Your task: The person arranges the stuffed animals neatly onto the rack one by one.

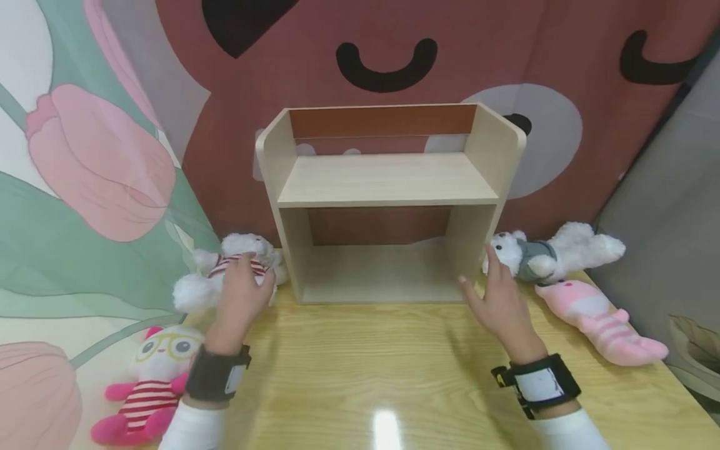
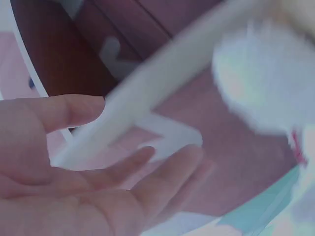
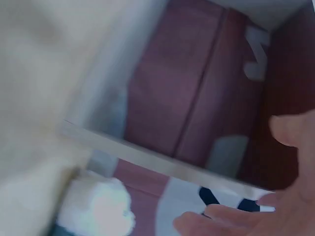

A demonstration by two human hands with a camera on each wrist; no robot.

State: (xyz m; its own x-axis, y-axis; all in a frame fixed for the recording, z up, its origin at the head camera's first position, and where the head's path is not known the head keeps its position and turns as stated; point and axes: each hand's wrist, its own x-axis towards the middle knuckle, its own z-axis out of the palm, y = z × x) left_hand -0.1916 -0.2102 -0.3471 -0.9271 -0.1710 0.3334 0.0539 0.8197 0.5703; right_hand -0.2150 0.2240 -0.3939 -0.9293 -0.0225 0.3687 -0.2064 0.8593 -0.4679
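Observation:
Over a white fluffy plush toy (image 1: 197, 291) in a red-striped shirt, my left hand (image 1: 243, 306) hangs with its thumb and fingers apart. The left wrist view shows the same hand's fingers (image 2: 167, 182) spread loosely, with nothing held between them. My right hand (image 1: 502, 307) is beside the right side panel of a light wooden two-tier shelf (image 1: 388, 179), its fingers extended and holding nothing. Just beyond it lies a white plush toy (image 1: 582, 249) in a grey vest. Part of the left toy is hidden behind my left hand.
A pink plush toy (image 1: 602, 322) with a striped belly lies along the right of the wooden table (image 1: 360, 362). At the front left is a pink-and-white plush toy (image 1: 149, 400) with yellow glasses, partly behind my forearm. A cartoon-print cloth (image 1: 388, 25) hangs behind the shelf.

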